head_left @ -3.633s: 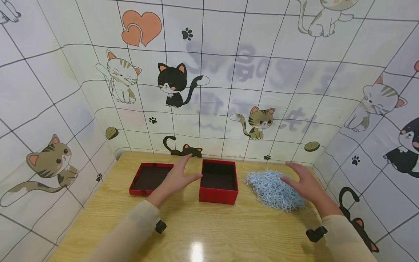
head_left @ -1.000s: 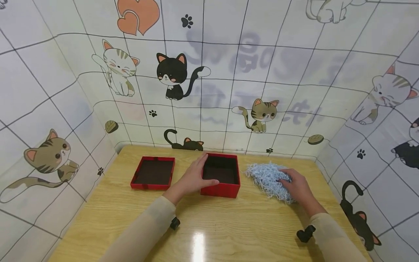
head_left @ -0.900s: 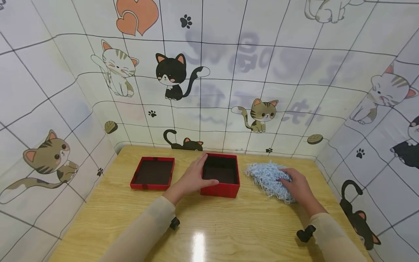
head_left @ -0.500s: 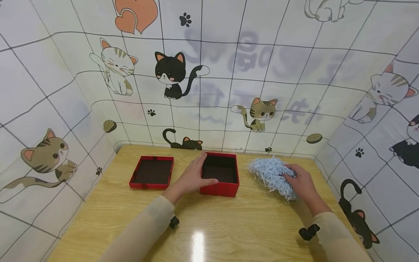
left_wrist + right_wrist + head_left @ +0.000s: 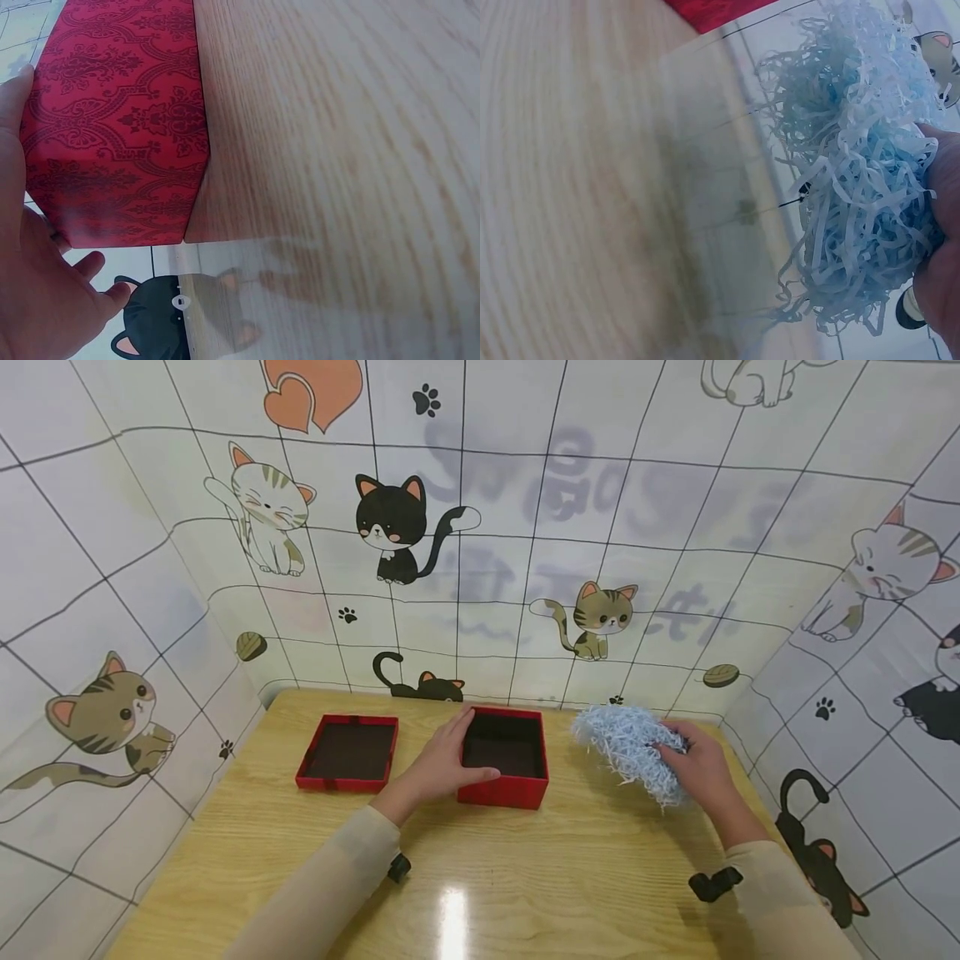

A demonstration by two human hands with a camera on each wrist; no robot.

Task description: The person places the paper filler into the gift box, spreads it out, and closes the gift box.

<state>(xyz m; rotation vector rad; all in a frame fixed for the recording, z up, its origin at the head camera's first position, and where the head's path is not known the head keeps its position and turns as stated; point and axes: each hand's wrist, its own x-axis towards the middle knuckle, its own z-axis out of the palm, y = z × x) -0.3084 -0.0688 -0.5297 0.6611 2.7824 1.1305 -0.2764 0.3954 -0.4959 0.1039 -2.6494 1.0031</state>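
Observation:
In the head view my right hand grips a clump of light blue shredded paper off the table, to the right of the box. The right wrist view shows the paper strands bunched against the palm and thumb, some hanging loose. My left hand rests at the left side of an uncovered red box with a dark, bare inside. Its fingers lie fairly straight along the left side, with the thumb at the front rim. In the left wrist view the box's patterned red faces show beside that hand.
The red-rimmed lid lies left of the box, dark inside facing up. Everything stands on a light wooden table. A wall covering with printed cats closes off the back and both sides.
My hands came down from above the table; the left settled at the box, the right took hold of the shredded paper. Over the last second the paper has been lifted off the table.

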